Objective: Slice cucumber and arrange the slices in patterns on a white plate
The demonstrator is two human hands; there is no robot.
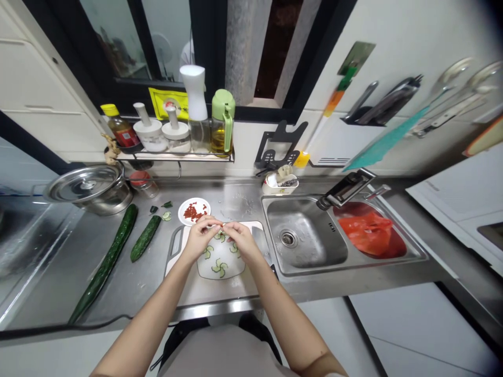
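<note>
My left hand (202, 238) and my right hand (240, 240) meet above the far part of a white plate, fingers pinched. Between their fingertips shows a tiny red piece (222, 225), too small to name more exactly. Below them, thin green cucumber slices (219, 268) lie in several pinwheel shapes on the white plate (236, 272), partly hidden by my hands. The plate rests on a cutting board (188, 296) with a grey handle. Just beyond my left hand, a small white dish (182, 213) holds many similar red pieces (193, 211).
A long cucumber (106, 262), a cut cucumber (145, 239) and cucumber scraps (166, 215) lie left. A lidded steel pot (94, 191) stands behind them. The steel sink (310, 238), with a red plastic bag (367, 233), is right. Bottles line a rack (176, 156).
</note>
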